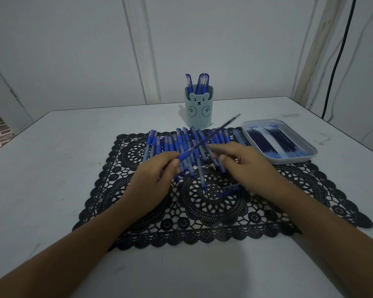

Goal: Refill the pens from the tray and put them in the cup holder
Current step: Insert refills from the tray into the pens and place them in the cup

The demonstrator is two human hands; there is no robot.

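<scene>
Head view: my left hand (157,171) pinches a blue pen (186,155), its refill (222,126) slanting away to the far right. My right hand (243,162) is nearer that rod; blur hides its grip. The cup holder (198,110) stands beyond.

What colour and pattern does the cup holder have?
Pale teal cup holder with a bear face, seen in the head view.

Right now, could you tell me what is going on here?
A person's left hand grips a blue pen with a refill sticking out; the right hand, blurred, is beside that refill. A few pens stand in the bear cup holder, a row of pens lies on the mat, and spare refills lie in the tray.
</scene>
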